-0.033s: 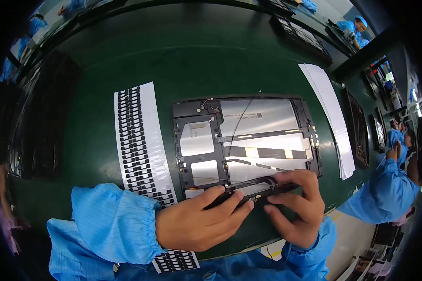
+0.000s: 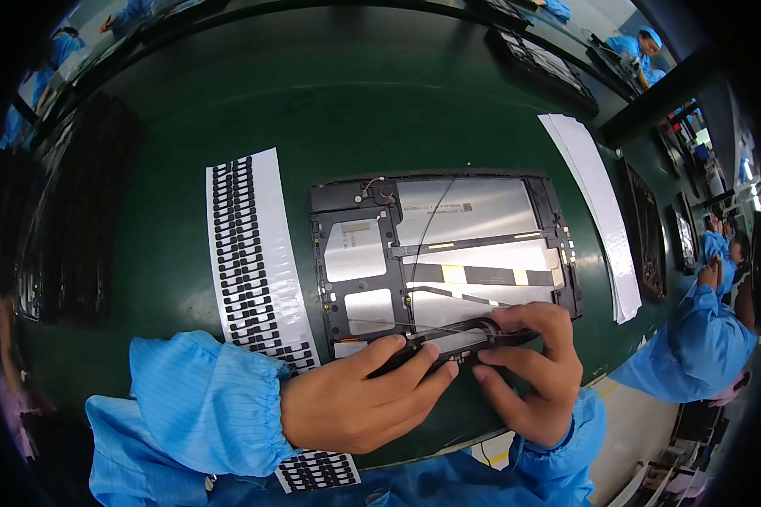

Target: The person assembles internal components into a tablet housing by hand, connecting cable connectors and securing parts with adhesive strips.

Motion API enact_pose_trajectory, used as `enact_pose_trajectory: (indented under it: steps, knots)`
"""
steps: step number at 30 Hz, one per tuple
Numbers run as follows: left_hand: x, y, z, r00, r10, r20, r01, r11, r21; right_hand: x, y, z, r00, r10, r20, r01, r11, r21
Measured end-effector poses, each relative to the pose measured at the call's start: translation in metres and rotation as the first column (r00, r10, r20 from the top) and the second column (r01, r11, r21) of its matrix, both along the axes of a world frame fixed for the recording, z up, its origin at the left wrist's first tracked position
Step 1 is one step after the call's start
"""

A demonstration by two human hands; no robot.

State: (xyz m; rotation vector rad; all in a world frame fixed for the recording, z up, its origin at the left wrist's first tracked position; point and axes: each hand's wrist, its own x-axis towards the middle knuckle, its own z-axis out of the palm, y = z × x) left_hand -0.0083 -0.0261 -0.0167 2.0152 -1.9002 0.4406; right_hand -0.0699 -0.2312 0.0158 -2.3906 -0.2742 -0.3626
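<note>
An opened tablet-like device lies on the green table, with a black frame, silver plates and flat dark ribbon cables. Along its near edge is a long black part with a rounded right end and a silver inner face. My left hand grips this part from the near side, its fingers laid along it; the thumb's hold is hidden. At the right end, my right hand has curled fingers, the uppermost fingertip touching the part. A thin dark wire crosses the device and another runs near the part.
Left of the device lies a white sheet with rows of small black stickers, partly under my left arm. White strips of paper lie at right. Black trays stand at the back right, a dark stack at left. A person in blue sits at right.
My right hand has shifted very slightly left at the part's right end. My left hand and the device stay in place.
</note>
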Motion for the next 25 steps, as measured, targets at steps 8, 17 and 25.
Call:
enact_pose_trajectory:
  steps: [8,17,25]
  knots:
    - [-0.001,0.000,-0.006,1.000,-0.009,-0.009,0.009,0.999,-0.046,0.002,0.002,-0.001,0.998,0.048,0.036,-0.046,0.997,-0.068]
    - [-0.003,-0.001,-0.003,0.998,0.068,0.002,-0.068,0.998,-0.001,0.007,0.009,-0.005,0.968,0.160,0.194,-0.097,0.949,-0.301]
    - [-0.006,-0.002,-0.002,0.996,0.009,-0.085,-0.013,0.999,-0.042,0.004,0.019,-0.005,0.914,0.307,0.264,-0.157,0.871,-0.466]
